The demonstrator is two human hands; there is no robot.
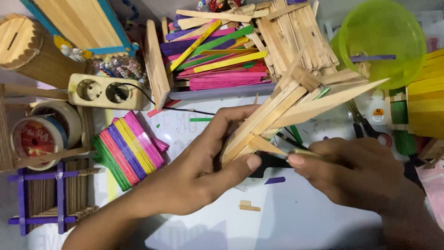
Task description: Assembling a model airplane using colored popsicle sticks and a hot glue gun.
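Observation:
My left hand [210,162] grips the lower end of a model built from plain wooden craft sticks [286,104], which slants up to the right above the white table [296,217]. My right hand [358,173] holds a thin stick-like tool [307,153] with its tip against the model's lower end, next to my left thumb. A black object [270,162] shows between the two hands; what it is I cannot tell.
A fan of coloured sticks [127,148] lies left of my hands. Behind are a pile of coloured and plain sticks [222,55], a green plastic bowl [384,41], a wooden power strip [104,91], tape rolls [39,134], scissors [367,127], a glue bottle [378,109] and a purple-framed stick piece [51,196].

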